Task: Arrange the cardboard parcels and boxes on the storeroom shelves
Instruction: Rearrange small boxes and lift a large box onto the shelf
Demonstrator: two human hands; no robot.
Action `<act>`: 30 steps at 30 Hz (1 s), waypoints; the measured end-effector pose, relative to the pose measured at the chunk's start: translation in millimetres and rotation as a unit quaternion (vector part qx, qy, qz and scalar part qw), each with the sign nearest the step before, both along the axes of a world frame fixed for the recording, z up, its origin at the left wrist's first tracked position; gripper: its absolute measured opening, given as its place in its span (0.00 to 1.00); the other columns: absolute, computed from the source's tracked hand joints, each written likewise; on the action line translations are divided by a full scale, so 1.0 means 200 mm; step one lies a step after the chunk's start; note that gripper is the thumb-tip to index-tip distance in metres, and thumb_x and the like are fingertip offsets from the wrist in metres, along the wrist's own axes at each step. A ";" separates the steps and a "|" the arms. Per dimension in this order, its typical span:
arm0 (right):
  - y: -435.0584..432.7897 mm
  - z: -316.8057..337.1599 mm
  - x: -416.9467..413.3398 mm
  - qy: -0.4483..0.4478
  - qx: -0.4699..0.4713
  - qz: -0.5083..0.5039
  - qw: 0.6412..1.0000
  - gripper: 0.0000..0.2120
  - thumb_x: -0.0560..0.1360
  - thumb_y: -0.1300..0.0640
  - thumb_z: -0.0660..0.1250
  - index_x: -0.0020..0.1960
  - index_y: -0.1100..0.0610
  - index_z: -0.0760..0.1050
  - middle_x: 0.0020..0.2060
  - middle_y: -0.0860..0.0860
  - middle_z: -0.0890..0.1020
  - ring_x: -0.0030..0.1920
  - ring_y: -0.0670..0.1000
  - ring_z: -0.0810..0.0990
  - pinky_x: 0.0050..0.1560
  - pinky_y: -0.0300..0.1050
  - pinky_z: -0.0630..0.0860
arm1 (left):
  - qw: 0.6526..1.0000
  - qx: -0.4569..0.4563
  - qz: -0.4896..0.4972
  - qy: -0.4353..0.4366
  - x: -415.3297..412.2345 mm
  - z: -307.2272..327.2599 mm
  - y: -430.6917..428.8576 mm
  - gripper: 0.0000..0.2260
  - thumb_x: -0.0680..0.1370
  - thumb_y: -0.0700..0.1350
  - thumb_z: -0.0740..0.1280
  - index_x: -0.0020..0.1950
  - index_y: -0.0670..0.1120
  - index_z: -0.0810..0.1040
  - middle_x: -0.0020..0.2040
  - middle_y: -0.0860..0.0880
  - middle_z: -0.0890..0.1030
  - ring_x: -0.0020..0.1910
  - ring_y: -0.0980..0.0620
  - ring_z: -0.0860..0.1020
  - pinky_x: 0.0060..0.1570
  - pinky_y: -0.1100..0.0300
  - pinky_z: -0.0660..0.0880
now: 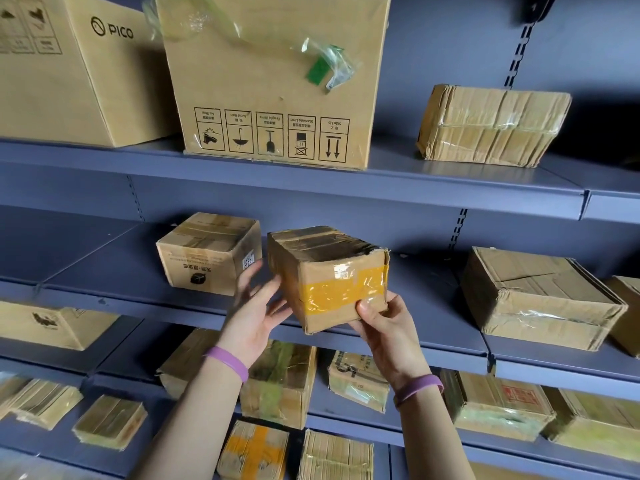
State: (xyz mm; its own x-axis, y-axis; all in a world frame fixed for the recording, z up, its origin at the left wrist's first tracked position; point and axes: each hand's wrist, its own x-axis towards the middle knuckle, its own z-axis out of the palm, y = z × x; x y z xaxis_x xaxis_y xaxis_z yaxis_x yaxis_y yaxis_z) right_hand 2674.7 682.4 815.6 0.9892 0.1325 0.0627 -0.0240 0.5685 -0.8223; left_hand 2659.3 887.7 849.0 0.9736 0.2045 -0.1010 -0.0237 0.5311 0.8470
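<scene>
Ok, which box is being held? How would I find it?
Look at the middle grey shelf, just below the big box with the warning pictures. Between the small printed box and the wide crumpled parcel, the right hand holds a small parcel. Unlike them, it has a broad orange-yellow tape band.

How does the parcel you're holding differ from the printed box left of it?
The parcel has a yellow tape band; the printed box has a black logo. The parcel is tilted, gripped by the right hand; the printed box sits flat on the shelf. Both are small, taped brown cardboard.
</scene>
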 end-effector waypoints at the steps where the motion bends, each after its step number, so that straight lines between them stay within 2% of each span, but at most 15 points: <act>1: 0.02 0.01 0.00 -0.006 -0.006 -0.013 1.000 0.46 0.47 0.47 0.88 0.57 0.62 0.70 0.51 0.59 0.84 0.53 0.57 0.85 0.48 0.47 0.83 | 0.999 0.021 -0.026 -0.013 -0.02 0.02 -0.02 0.20 0.79 0.46 0.68 0.71 0.55 0.72 0.65 0.48 0.80 0.64 0.42 0.79 0.58 0.45 0.80; 4: 0.07 0.02 -0.01 -0.008 -0.018 -0.059 0.998 0.47 0.50 0.46 0.87 0.60 0.63 0.70 0.54 0.61 0.83 0.54 0.58 0.84 0.46 0.45 0.82 | 0.994 0.047 -0.091 -0.035 -0.08 0.06 -0.07 0.18 0.76 0.58 0.65 0.66 0.63 0.72 0.58 0.58 0.84 0.64 0.47 0.79 0.61 0.44 0.77; 6: 0.08 0.01 -0.01 -0.009 -0.043 -0.080 0.996 0.39 0.58 0.50 0.85 0.60 0.63 0.69 0.57 0.63 0.81 0.53 0.56 0.84 0.47 0.45 0.82 | 0.990 0.079 -0.109 -0.041 -0.10 0.07 -0.09 0.17 0.73 0.62 0.63 0.61 0.66 0.70 0.53 0.64 0.84 0.63 0.49 0.79 0.62 0.41 0.76; 8: 0.10 0.00 -0.02 -0.014 -0.084 -0.097 0.992 0.27 0.66 0.58 0.79 0.58 0.62 0.69 0.58 0.65 0.80 0.52 0.53 0.84 0.48 0.45 0.82 | 0.987 0.105 -0.118 -0.037 -0.11 0.08 -0.10 0.22 0.69 0.65 0.65 0.61 0.65 0.70 0.59 0.59 0.81 0.62 0.50 0.78 0.63 0.39 0.76; 9: 0.11 0.00 -0.03 -0.021 -0.105 -0.104 0.989 0.26 0.66 0.58 0.79 0.57 0.61 0.69 0.59 0.65 0.79 0.52 0.53 0.84 0.50 0.47 0.82 | 0.986 0.113 -0.116 -0.033 -0.12 0.08 -0.11 0.24 0.67 0.65 0.67 0.62 0.64 0.70 0.62 0.56 0.79 0.63 0.51 0.78 0.63 0.39 0.76; 11: 0.12 -0.01 -0.02 -0.048 -0.145 -0.107 0.982 0.32 0.63 0.52 0.83 0.57 0.61 0.68 0.60 0.63 0.79 0.56 0.55 0.83 0.58 0.55 0.81 | 0.988 0.123 -0.094 -0.026 -0.11 0.07 -0.11 0.27 0.66 0.62 0.71 0.64 0.63 0.71 0.64 0.55 0.78 0.62 0.52 0.78 0.62 0.42 0.77; 13: 0.13 -0.02 -0.03 -0.075 -0.165 -0.094 0.979 0.33 0.62 0.48 0.82 0.58 0.59 0.70 0.62 0.57 0.78 0.60 0.56 0.81 0.61 0.59 0.78 | 0.992 0.106 -0.055 -0.025 -0.10 0.06 -0.10 0.30 0.68 0.55 0.75 0.68 0.59 0.72 0.63 0.54 0.80 0.60 0.53 0.80 0.61 0.48 0.78; 15: 0.13 -0.02 -0.04 -0.087 -0.143 -0.079 0.983 0.28 0.67 0.45 0.77 0.58 0.58 0.72 0.64 0.53 0.78 0.61 0.55 0.81 0.56 0.52 0.81 | 0.996 0.073 -0.035 -0.032 -0.08 0.07 -0.06 0.33 0.65 0.53 0.80 0.69 0.55 0.74 0.62 0.52 0.82 0.61 0.52 0.81 0.60 0.51 0.77; 17: 0.12 -0.01 -0.04 -0.074 -0.121 -0.082 0.987 0.30 0.69 0.36 0.73 0.58 0.58 0.74 0.64 0.55 0.78 0.61 0.56 0.81 0.51 0.47 0.82 | 0.997 0.057 -0.049 -0.036 -0.08 0.08 -0.01 0.42 0.56 0.59 0.85 0.68 0.53 0.76 0.61 0.51 0.83 0.61 0.51 0.81 0.60 0.53 0.78; 19: 0.12 0.01 -0.03 -0.042 -0.109 -0.101 0.988 0.29 0.71 0.36 0.71 0.60 0.56 0.75 0.64 0.57 0.78 0.62 0.57 0.80 0.48 0.44 0.81 | 0.996 0.032 -0.066 -0.040 -0.08 0.07 0.02 0.47 0.50 0.60 0.86 0.67 0.51 0.77 0.60 0.49 0.84 0.58 0.52 0.83 0.55 0.56 0.81; 22: 0.09 0.02 0.01 0.008 -0.096 -0.116 0.989 0.30 0.71 0.40 0.68 0.69 0.51 0.69 0.67 0.54 0.76 0.63 0.54 0.79 0.47 0.45 0.81 | 0.995 0.002 -0.098 -0.035 -0.09 0.05 0.05 0.48 0.51 0.58 0.86 0.68 0.48 0.76 0.62 0.45 0.83 0.60 0.49 0.82 0.54 0.56 0.82; 25: 0.06 0.02 0.04 0.039 -0.059 -0.107 0.992 0.34 0.73 0.42 0.66 0.76 0.49 0.61 0.66 0.53 0.76 0.63 0.55 0.79 0.59 0.56 0.79 | 0.991 -0.026 -0.128 -0.024 -0.08 0.01 0.08 0.45 0.60 0.60 0.83 0.73 0.47 0.72 0.66 0.44 0.80 0.65 0.47 0.79 0.63 0.50 0.76; 26: 0.06 0.03 0.04 0.044 -0.041 -0.095 0.994 0.33 0.75 0.42 0.65 0.76 0.50 0.62 0.64 0.54 0.78 0.61 0.56 0.80 0.58 0.56 0.79 | 0.990 -0.030 -0.134 -0.023 -0.08 0.00 0.09 0.44 0.63 0.60 0.81 0.74 0.47 0.71 0.67 0.44 0.79 0.66 0.47 0.78 0.66 0.49 0.73; 28: 0.04 0.03 0.04 0.037 -0.020 -0.069 0.997 0.28 0.74 0.43 0.66 0.70 0.55 0.70 0.56 0.56 0.81 0.53 0.54 0.83 0.51 0.51 0.82 | 0.988 -0.031 -0.149 -0.031 -0.07 -0.02 0.12 0.42 0.66 0.62 0.78 0.75 0.47 0.70 0.69 0.44 0.77 0.69 0.46 0.76 0.70 0.46 0.68; 30: 0.02 0.02 0.04 0.029 -0.009 -0.064 0.998 0.27 0.70 0.45 0.70 0.63 0.59 0.73 0.52 0.57 0.82 0.49 0.53 0.84 0.47 0.47 0.83 | 0.987 -0.018 -0.154 -0.034 -0.05 -0.03 0.14 0.35 0.73 0.62 0.73 0.76 0.48 0.69 0.71 0.44 0.76 0.70 0.45 0.74 0.71 0.45 0.68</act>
